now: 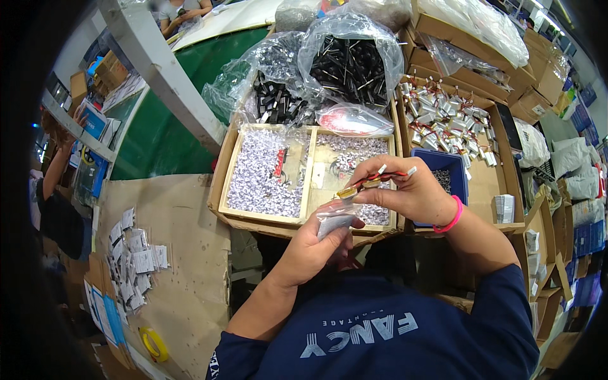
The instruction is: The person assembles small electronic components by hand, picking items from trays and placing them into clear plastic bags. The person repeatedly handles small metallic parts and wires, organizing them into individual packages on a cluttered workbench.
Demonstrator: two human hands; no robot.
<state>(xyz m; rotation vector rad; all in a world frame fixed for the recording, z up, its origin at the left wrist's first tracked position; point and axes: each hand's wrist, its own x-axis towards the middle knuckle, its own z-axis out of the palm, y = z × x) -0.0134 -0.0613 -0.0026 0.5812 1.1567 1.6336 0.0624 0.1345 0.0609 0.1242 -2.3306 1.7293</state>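
In front of my chest, my left hand (306, 251) pinches a small clear plastic bag (334, 216) with something pale inside. My right hand (411, 193), with a pink band at its wrist, grips small batteries (347, 192) with red and black wires and white plugs. Their yellowish ends are at the bag's mouth; whether they reach inside I cannot tell. Both hands are over the front of a divided wooden tray (307, 183) full of tiny white-and-purple pieces. More silver batteries (443, 117) lie loose in a cardboard box to the right.
A blue bin (465, 180) of small metal parts stands right of the tray. Behind are bags of black parts (348, 69). Filled small bags (139, 259) are piled on the cardboard-covered table at left, near a yellow tape roll (152, 344). A metal post (168, 76) rises at far left.
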